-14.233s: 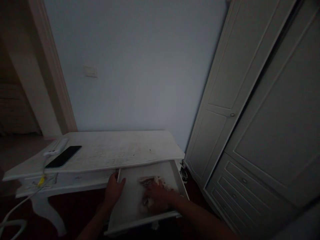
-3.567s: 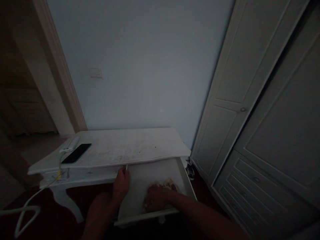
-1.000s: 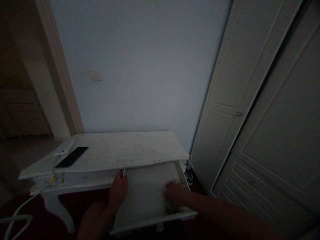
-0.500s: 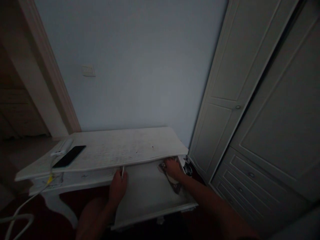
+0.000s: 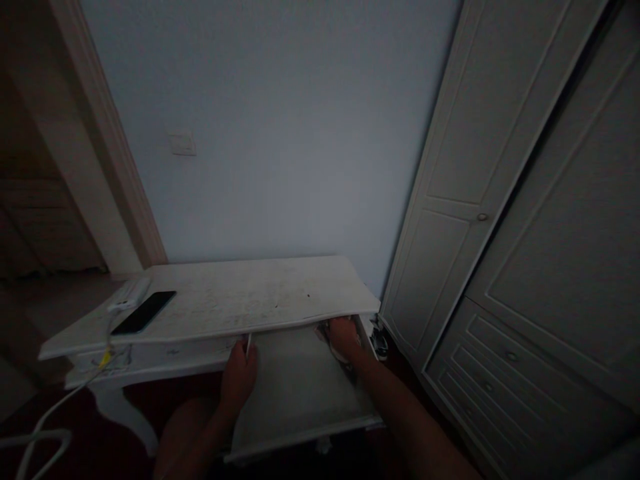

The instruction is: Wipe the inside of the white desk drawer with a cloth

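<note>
A white table (image 5: 225,300) stands against the wall with its right drawer (image 5: 300,427) pulled out. My left hand (image 5: 239,377) is wrapped round the drawer's left side wall near the back. Deep in the drawer's far right corner, under the tabletop, my right hand (image 5: 344,337) is closed on a crumpled cloth (image 5: 336,353) and presses it against the drawer floor. Only a pale edge of the cloth shows beside the hand. The room is dim.
A black phone (image 5: 143,312) and a white charger block (image 5: 129,295) lie on the tabletop's left end, with a white cable (image 5: 45,427) hanging to the floor. A tall white wardrobe (image 5: 525,253) stands close on the right. A doorway (image 5: 45,187) opens at the left.
My right hand has carried the cloth from the drawer's front middle to the right side and then back into the far right corner. My left hand has stayed on the drawer's side wall.
</note>
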The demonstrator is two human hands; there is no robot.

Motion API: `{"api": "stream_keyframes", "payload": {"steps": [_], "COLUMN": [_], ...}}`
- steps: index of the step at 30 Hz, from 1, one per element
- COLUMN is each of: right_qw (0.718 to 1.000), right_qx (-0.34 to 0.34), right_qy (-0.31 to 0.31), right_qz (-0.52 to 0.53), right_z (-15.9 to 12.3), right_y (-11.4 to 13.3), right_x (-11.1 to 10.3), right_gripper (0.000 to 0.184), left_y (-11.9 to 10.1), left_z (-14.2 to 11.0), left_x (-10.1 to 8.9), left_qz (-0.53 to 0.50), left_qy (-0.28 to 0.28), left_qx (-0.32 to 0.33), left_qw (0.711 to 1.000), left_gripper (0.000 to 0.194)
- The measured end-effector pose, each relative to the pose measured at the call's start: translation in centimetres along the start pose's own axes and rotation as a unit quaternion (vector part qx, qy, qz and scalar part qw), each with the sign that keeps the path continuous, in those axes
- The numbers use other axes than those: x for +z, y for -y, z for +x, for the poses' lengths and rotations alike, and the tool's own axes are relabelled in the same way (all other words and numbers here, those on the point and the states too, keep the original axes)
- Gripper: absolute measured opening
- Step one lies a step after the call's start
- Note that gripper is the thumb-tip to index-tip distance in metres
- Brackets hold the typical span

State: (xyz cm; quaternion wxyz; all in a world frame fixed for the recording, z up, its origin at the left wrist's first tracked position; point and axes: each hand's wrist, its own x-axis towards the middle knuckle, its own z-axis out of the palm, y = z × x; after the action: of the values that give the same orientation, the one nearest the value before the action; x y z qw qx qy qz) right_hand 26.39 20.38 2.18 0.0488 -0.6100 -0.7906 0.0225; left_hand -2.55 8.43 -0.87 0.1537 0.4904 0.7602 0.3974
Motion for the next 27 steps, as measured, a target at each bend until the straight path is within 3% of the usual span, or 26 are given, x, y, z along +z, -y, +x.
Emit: {"api": "stream_keyframes", "payload": {"steps": [8,14,19,22,27], "right_qw": [0.998,0.996,0.995,0.999,1.0], "right_qx": [-0.043,-0.077,-0.071,-0.041,0.024], "right_qy": [-0.038,-0.051,-0.062,-0.017,0.016], "right_qz": [0.001,-0.02,-0.035,-0.022,-0.002], "right_z": [-0.1,-3.8,-9.0,-11.0,-9.2], "right_y": [0.4,0.2,0.1,-0.1,0.2], "right_x": [-0.4,-0.4,1.8,3.2,4.0], "right_gripper": [0.058,0.063,0.077,0.083,0.098], "left_y": [0.0,-0.1,-0.1,0.0,0.0], "left_z": [-0.1,-0.2,-0.1,-0.1,-0.1], "left_x": [0.1,0.0,0.0,0.1,0.1], "left_qz": [0.015,0.002,-0.007,-0.008,0.004], "left_qy": [-0.006,-0.01,-0.012,-0.011,0.001], "left_qx": [0.0,0.002,0.003,0.007,0.012], "left_qw": [1.0,1.0,1.0,1.0,1.0], "left_gripper": [0.028,0.027,0.03,0.03,0.028]}}
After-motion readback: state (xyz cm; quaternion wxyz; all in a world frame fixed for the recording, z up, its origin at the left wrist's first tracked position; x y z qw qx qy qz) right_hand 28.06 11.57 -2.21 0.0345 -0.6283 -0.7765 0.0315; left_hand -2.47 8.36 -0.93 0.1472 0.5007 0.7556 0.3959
